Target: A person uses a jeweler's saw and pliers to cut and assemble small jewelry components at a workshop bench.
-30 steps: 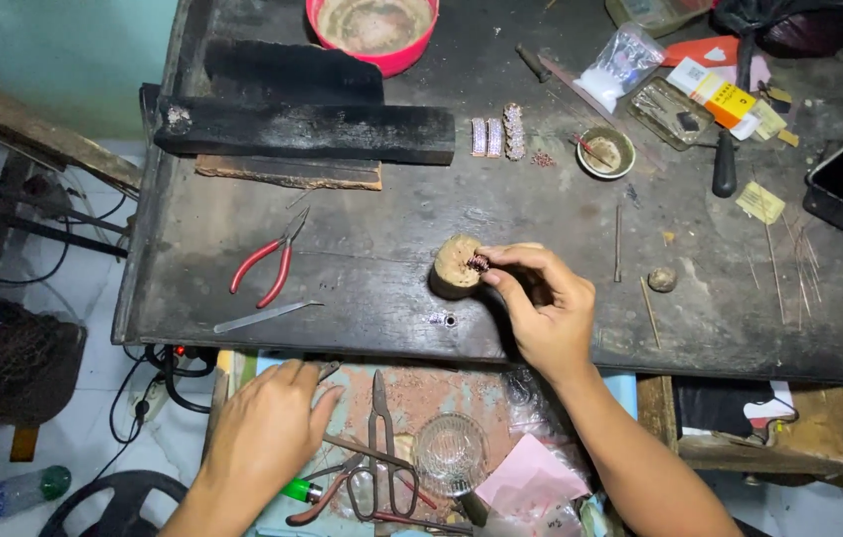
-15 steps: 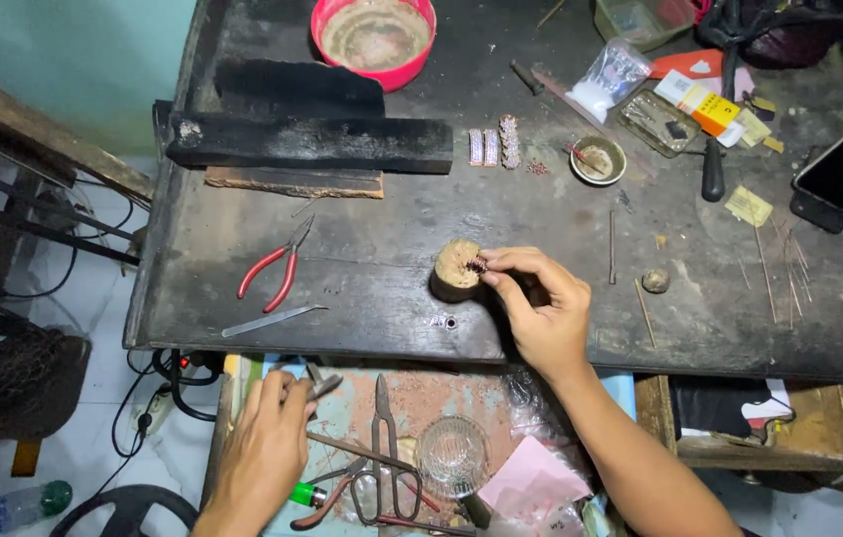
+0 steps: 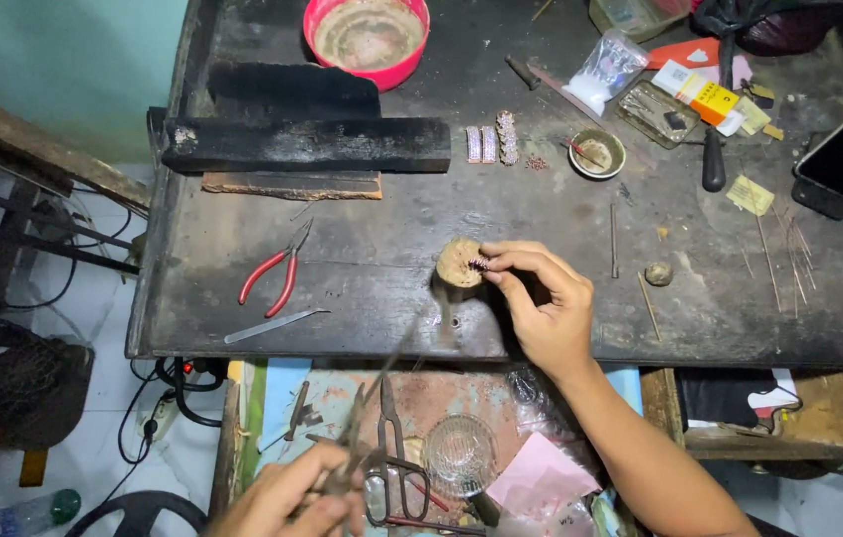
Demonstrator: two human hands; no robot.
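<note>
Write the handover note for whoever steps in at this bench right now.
Right hand: fingertips pinch a small beaded piece against the round wooden block at the bench's front edge.
Left hand: low over the open drawer, gripping a thin metal tool; its motion is blurred.
Red pliers and a flat metal strip lie unused left of the block.
Done: piece seated on block. Left: tool not yet at the piece.

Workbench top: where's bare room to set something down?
Free: the strip between the red pliers and the wooden stub, and the stretch below the black bar. Crowded: far right corner around the small bowl and packets; thin rods scattered right.
</note>
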